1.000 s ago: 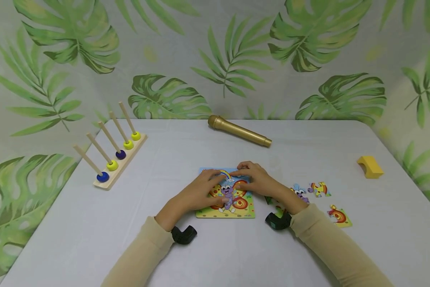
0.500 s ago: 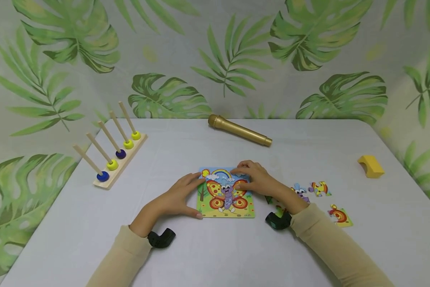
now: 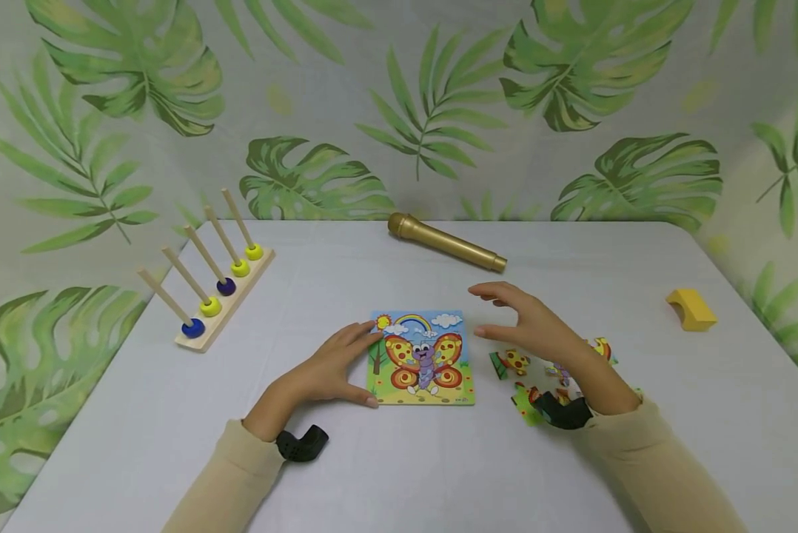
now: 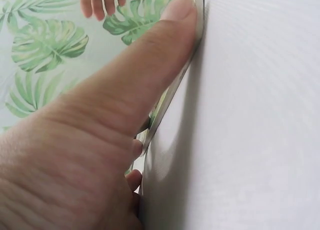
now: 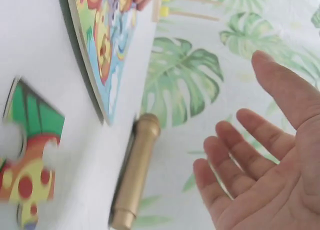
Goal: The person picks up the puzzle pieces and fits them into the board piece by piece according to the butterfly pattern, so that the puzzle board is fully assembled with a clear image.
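Note:
A square butterfly picture board (image 3: 402,381) lies on the table in the head view. My left hand (image 3: 322,370) rests along its left side, fingers spread; the fingertips reach its upper left edge and the thumb (image 4: 165,27) lies at its front left corner. To the board's right, my right hand (image 3: 532,318) hovers with relaxed fingers and nothing in its grasp; its palm side shows in the right wrist view. Several loose jigsaw pieces lie below that hand, among them a green, red and yellow one (image 3: 511,363) and a green one (image 3: 525,403). My right forearm partly hides others.
A gold toy microphone (image 3: 447,243) lies behind the board. At the left stands a wooden peg rack (image 3: 229,305) with blue, purple and yellow beads. A yellow arch block (image 3: 692,309) sits at the far right. A leaf-patterned cloth (image 3: 332,111) hangs behind the table.
My left hand has slid off the picture to the board's left edge and stayed there. My right hand has lifted off the board and moved right, above the loose pieces.

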`<move>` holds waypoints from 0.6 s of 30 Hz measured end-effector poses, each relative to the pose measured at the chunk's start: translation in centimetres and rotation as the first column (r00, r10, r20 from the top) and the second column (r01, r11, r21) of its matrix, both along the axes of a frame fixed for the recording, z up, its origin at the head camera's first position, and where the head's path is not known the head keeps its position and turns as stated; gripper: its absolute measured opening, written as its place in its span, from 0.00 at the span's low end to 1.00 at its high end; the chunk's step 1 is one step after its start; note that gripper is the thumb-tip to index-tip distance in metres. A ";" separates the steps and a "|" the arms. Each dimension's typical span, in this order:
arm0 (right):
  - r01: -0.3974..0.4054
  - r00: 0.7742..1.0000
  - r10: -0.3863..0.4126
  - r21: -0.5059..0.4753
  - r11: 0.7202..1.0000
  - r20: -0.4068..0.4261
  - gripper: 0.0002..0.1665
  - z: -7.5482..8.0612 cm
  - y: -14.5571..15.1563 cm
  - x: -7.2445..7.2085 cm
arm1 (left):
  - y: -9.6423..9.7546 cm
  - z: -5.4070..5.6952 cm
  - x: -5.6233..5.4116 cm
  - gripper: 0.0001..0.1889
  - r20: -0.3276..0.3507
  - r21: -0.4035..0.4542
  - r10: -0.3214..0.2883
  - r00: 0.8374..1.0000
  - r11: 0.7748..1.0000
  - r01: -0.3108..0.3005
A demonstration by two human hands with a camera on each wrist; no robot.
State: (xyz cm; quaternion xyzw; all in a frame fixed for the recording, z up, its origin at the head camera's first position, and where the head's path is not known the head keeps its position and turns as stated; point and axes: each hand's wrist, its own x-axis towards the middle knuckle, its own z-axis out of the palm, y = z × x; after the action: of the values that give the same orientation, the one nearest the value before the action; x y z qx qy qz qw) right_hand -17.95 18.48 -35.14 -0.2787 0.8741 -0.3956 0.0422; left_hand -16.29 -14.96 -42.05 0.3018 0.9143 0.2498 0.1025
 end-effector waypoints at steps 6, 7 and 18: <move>0.062 0.996 -0.063 -0.020 0.998 -0.059 0.33 -0.1 2.7 1.7 | 0.1 0.3 0.1 0.55 -0.005 0.012 -0.008 1.000 1.000 0.008; 0.068 0.996 -0.069 -0.024 0.997 -0.062 0.33 -0.4 3.1 1.9 | 0.1 0.4 0.1 0.55 -0.005 0.008 -0.008 1.000 1.000 0.008; 0.056 0.997 -0.055 -0.009 0.998 0.056 0.34 -3.7 5.4 2.9 | 0.1 0.4 0.2 0.55 0.004 -0.005 0.001 1.000 1.000 -0.001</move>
State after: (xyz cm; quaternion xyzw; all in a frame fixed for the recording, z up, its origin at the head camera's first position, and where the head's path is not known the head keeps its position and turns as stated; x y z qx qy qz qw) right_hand -15.06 23.90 -38.87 -0.2434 0.8780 -0.4086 0.0541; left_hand -16.09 -14.85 -41.66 0.3007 0.9148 0.2483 0.1048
